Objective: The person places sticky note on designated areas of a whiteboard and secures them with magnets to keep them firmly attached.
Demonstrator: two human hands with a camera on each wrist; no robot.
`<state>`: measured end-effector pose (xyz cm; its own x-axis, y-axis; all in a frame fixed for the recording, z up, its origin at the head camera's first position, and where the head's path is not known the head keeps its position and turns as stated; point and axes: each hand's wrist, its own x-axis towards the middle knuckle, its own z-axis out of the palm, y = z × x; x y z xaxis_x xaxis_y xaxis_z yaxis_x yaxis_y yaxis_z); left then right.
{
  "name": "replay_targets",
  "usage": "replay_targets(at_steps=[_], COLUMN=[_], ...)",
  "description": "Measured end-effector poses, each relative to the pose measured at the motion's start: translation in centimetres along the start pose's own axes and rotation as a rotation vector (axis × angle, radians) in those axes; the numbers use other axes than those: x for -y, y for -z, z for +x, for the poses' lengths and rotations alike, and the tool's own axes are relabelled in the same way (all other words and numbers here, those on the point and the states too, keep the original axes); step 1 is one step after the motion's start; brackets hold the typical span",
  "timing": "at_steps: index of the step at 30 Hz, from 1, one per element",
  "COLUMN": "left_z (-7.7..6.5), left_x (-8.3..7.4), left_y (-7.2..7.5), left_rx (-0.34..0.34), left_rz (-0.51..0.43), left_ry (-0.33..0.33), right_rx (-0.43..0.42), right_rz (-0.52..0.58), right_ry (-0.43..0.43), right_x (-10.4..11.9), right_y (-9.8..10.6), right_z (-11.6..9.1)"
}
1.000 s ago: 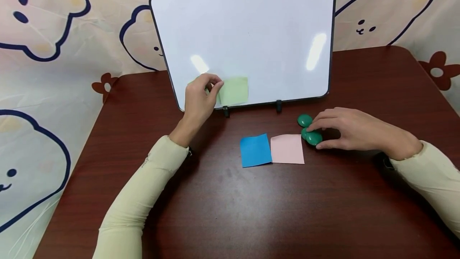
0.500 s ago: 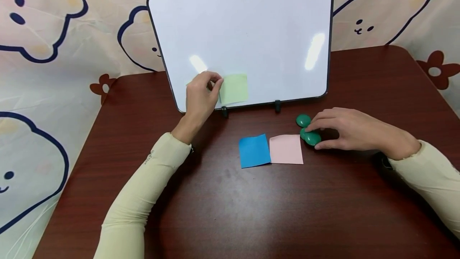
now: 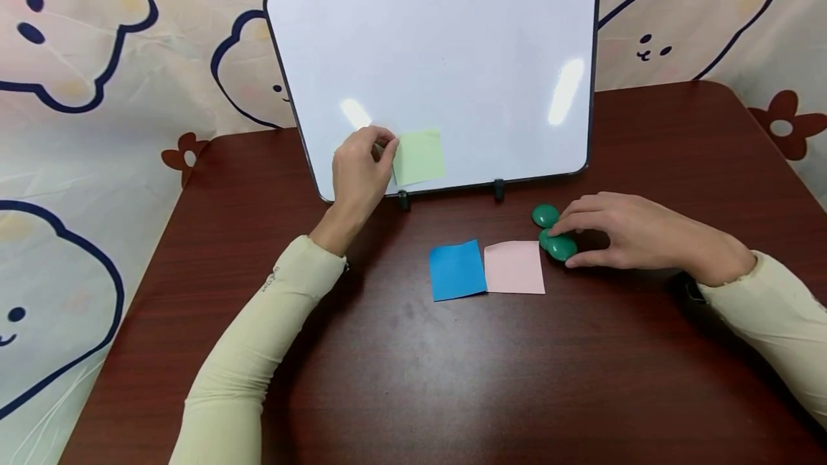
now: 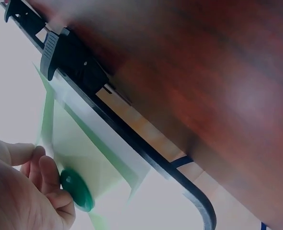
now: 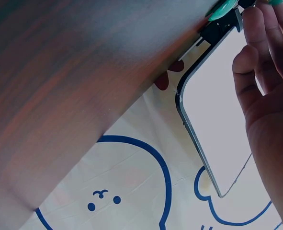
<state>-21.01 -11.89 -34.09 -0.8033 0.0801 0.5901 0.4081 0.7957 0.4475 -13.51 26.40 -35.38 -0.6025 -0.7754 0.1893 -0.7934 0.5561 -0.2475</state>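
Note:
My left hand [image 3: 363, 169] pinches the left edge of a pale green sticky note [image 3: 420, 156] at the lower left of the whiteboard [image 3: 465, 56]. In the left wrist view a round green magnet [image 4: 76, 189] sits beside my fingers over green paper; the head view hides it behind the hand. On the table, my right hand [image 3: 620, 232] has index finger and thumb around an oval green magnet [image 3: 561, 247]. A smaller magnet [image 3: 544, 239] lies against it, partly covered. Another round green magnet [image 3: 545, 215] lies just beyond the fingertips.
A blue sticky note [image 3: 458, 271] and a pink sticky note [image 3: 515, 268] lie edge to edge on the brown table [image 3: 413, 379]. Black clips [image 3: 500, 190] hold the whiteboard's bottom edge. A cartoon-printed cloth [image 3: 64, 163] hangs behind the table.
The pale green note has risen slightly on the whiteboard with my left hand, and its lower edge lies flatter. My right hand and the magnets under it keep their place.

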Motion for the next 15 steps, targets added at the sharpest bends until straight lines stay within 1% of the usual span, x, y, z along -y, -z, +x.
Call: replay_targets(at_steps=[7,15], left_z=[0.08,0.12], left_x=[-0.10,-0.15], left_y=[-0.28,-0.46], left_rx=[-0.007,-0.012], left_rz=[0.021,0.066], left_ry=[-0.013,-0.007], right_rx=[0.005,0.011], right_rz=[0.008,0.009], right_ry=[-0.004,-0.006], right_x=[0.11,0.02], right_y=[0.11,0.05], right_z=[0.00,0.02])
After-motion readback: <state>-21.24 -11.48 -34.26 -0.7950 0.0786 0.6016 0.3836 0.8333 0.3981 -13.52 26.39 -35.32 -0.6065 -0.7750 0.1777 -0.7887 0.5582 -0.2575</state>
